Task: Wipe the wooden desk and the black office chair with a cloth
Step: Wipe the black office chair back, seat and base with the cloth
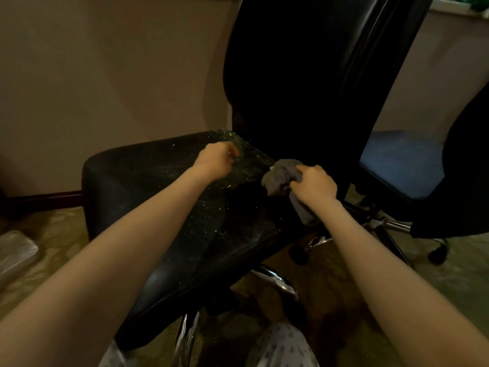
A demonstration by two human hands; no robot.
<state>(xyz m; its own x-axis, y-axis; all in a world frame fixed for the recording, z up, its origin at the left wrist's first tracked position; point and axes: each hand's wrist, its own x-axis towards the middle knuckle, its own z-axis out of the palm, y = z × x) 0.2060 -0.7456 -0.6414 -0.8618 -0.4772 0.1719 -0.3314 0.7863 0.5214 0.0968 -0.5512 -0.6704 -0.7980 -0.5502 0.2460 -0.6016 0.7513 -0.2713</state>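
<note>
Patterned trouser knees (283, 345) sit below the speckled black padded office chair seat (148, 176). My right hand (315, 185) grips the crumpled grey cloth (280, 177) at its rear edge; left hand (215, 161) rests there, fingers curled. I should flatten the cloth, sweeping specks forward.

Behind, a plain beige wall (105, 75) with a dark baseboard (45, 198) along its foot. Below, patterned greenish carpet (47, 234). At far left on the carpet, a pale wrapped bundle (14, 250), contents unclear. At right, a second chair (402, 160) with blue seat, chrome leg (397, 227) and black caster (438, 252).
</note>
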